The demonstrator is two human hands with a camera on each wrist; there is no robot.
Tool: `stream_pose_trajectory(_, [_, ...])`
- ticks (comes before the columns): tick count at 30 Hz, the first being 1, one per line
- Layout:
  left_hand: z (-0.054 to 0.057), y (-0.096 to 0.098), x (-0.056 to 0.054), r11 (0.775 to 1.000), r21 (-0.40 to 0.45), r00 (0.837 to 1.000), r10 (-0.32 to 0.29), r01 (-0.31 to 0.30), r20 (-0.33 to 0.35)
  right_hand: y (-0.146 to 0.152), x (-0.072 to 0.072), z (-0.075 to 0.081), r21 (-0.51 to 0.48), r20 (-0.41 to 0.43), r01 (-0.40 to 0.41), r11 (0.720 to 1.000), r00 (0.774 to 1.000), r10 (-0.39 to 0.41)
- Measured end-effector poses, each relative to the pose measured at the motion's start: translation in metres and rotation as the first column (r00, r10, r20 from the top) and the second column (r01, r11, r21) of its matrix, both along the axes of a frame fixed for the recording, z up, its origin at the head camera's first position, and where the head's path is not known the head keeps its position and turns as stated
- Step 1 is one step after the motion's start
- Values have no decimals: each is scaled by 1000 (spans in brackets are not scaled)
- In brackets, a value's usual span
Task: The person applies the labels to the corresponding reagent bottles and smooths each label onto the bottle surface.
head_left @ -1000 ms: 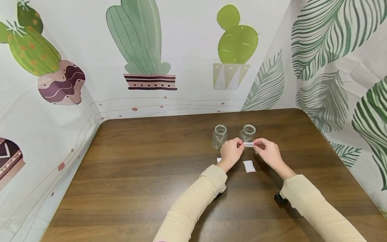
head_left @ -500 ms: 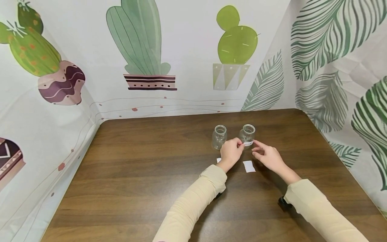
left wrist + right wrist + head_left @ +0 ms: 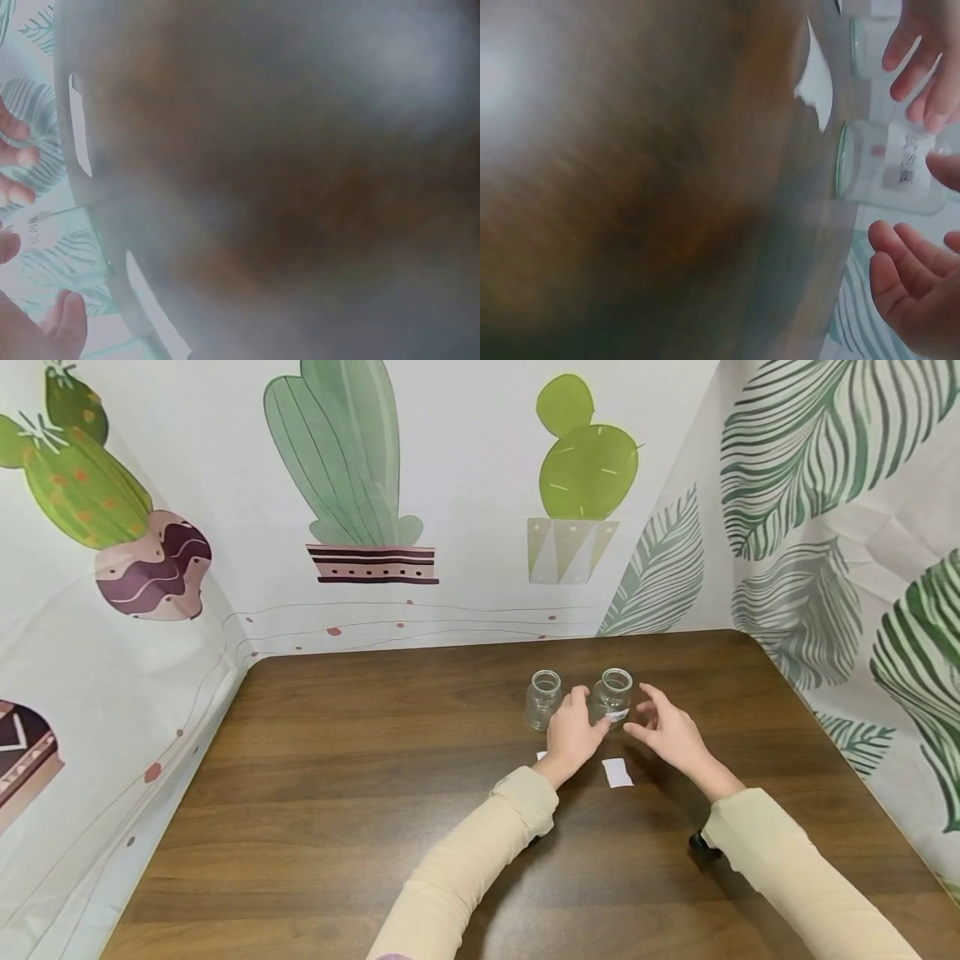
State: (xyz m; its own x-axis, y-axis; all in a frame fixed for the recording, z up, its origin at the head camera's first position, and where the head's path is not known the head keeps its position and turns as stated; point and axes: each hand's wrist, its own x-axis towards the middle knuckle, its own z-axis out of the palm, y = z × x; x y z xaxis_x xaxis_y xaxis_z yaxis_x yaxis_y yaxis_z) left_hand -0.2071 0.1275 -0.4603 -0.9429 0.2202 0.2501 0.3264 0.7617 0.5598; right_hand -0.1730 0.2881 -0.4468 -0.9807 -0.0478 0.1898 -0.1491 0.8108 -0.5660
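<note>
A clear glass jar [image 3: 613,693] with a white label [image 3: 617,715] on its front stands between my two hands. In the right wrist view the label [image 3: 906,159] bears dark handwriting. My left hand [image 3: 575,731] is at the jar's left side, its thumb close to the label's left end and its fingers spread. On the other side, my right hand [image 3: 670,735] is held with fingers parted and loosely bent, a small gap from the glass. Neither hand holds anything. A second glass jar [image 3: 542,703], without a visible label, stands just left of my left hand.
White paper pieces lie on the brown wooden table [image 3: 360,793]: one [image 3: 617,773] in front of the labelled jar, another [image 3: 541,755] partly hidden by my left wrist. A cloth backdrop [image 3: 480,485] printed with cacti and leaves borders the table.
Both hands have released the label, the right first and then the left; it now sits on the jar. The fingers have spread to either side of the jar.
</note>
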Motion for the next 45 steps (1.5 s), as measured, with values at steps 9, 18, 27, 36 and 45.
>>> stream_pose_trajectory(9, [9, 2, -13, 988, -71, 990, -132, 136, 56, -7, -25, -8, 116, -27, -88, 989, 995, 92])
stream_pose_trajectory(18, [4, 3, -16, 984, -90, 987, -149, 154, 64, -6, -24, -6, 132, -26, -92, 987, 995, 97])
stream_pose_trajectory(27, [3, 0, -18, 975, -82, 977, -201, 207, 77, 3, -22, 4, 135, 25, -186, 973, 983, 184])
stream_pose_trajectory(36, [3, -5, -19, 951, -104, 956, -284, 291, 79, 10, -23, 0, 161, -8, -181, 970, 983, 185])
stream_pose_trajectory(45, [-2, -4, -21, 958, -124, 965, -260, 260, 18, 8, -23, -7, 263, -49, -147, 954, 985, 166])
